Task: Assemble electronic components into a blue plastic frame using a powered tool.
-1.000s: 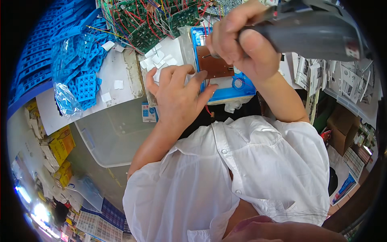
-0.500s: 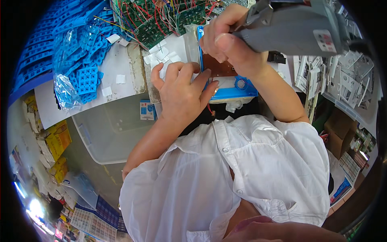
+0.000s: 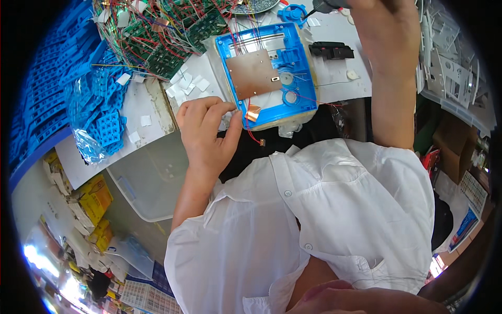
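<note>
A blue plastic frame (image 3: 300,78) holding a copper-coloured plate (image 3: 253,73) lies on a white pad on the bench in front of me. My left hand (image 3: 206,131) is at its near left corner, fingers curled on the edge and thumb beside a small copper foil tab (image 3: 253,112) with a red wire. My right hand (image 3: 387,31) is raised at the top of the view, closed around a dark grey power tool (image 3: 327,6) of which only the tip shows, clear of the frame.
A heap of green circuit boards with coloured wires (image 3: 157,31) lies at the back left. Nearby are small white squares (image 3: 183,83), a bag of blue plastic parts (image 3: 99,120), a black part (image 3: 332,51), a clear bin (image 3: 151,178), and yellow boxes (image 3: 94,199).
My right hand lifted the tool up and away, uncovering the blue frame. My left hand slid off the frame's top to its near left corner.
</note>
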{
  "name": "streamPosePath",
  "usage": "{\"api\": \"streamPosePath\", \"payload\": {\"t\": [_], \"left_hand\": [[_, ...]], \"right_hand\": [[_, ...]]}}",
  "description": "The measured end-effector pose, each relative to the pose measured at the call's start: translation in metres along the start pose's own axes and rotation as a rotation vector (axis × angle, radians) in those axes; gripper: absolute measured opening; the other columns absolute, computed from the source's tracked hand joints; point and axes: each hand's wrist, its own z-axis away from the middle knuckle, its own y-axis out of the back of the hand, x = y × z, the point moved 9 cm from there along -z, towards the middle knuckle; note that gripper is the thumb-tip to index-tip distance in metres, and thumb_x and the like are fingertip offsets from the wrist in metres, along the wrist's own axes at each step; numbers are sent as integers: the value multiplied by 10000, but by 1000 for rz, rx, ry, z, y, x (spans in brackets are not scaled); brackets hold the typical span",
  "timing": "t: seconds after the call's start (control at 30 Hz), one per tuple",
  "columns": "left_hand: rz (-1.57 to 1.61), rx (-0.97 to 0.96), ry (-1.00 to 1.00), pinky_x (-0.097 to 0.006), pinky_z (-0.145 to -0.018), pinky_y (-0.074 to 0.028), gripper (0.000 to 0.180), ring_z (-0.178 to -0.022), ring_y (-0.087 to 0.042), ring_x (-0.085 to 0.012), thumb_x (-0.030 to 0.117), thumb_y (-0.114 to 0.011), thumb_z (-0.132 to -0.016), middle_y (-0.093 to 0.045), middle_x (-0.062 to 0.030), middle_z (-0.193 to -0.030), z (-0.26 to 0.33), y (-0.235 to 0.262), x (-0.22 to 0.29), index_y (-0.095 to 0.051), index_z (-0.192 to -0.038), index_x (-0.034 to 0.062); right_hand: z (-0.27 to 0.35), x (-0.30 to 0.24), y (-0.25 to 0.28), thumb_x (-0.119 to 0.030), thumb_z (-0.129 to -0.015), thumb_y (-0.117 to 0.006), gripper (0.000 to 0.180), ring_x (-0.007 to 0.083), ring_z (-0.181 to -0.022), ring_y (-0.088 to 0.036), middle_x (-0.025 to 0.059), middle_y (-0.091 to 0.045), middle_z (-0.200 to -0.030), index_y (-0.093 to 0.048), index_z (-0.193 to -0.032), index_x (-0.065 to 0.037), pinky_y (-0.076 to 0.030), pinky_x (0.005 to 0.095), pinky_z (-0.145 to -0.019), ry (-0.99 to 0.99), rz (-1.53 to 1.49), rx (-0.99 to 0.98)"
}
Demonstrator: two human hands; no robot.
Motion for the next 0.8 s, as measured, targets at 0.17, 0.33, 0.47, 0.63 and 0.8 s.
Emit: {"api": "streamPosePath", "payload": {"t": [0.17,0.33,0.47,0.63,0.8], "left_hand": [[10,-100,-43,-393,-807,-380,250,-836,-562,-229,116,-815,-689,-600,-28,-905,3,-9,17,-677,-897,105],[-60,-274,-3,-379,-800,-396,341,-876,-573,-262,109,-836,-694,-596,-61,-889,-1,-16,26,-641,-973,83],[-58,-330,153,-370,-724,-443,371,-774,-597,-249,85,-802,-738,-611,-79,-861,14,-24,19,-592,-1042,59],[106,-195,296,-338,-579,-474,249,-615,-611,-231,21,-713,-824,-642,-97,-811,30,-15,10,-583,-1036,36],[70,-90,349,-296,-656,-503,150,-701,-623,-194,-17,-658,-865,-652,-104,-864,13,10,-7,-622,-1004,24]], "right_hand": [[77,15,39,65,-822,-699,704,341,-1309,-484,201,-458,-1416,-384,-1452,47,-406,503,-1093,95,287,113],[131,26,20,21,-731,-736,352,271,-1010,-605,112,-666,-1091,-663,-1073,-23,-483,364,-888,126,520,-135],[146,45,-44,-41,-672,-798,349,256,-960,-583,32,-640,-996,-681,-997,-94,-464,380,-835,208,611,-483],[146,54,-83,-200,-702,-790,195,213,-910,-536,-1,-579,-837,-658,-829,-134,-414,365,-783,251,692,-607],[148,60,-95,-164,-649,-825,318,225,-908,-551,13,-580,-880,-644,-906,-114,-422,377,-818,195,753,-710]]}}
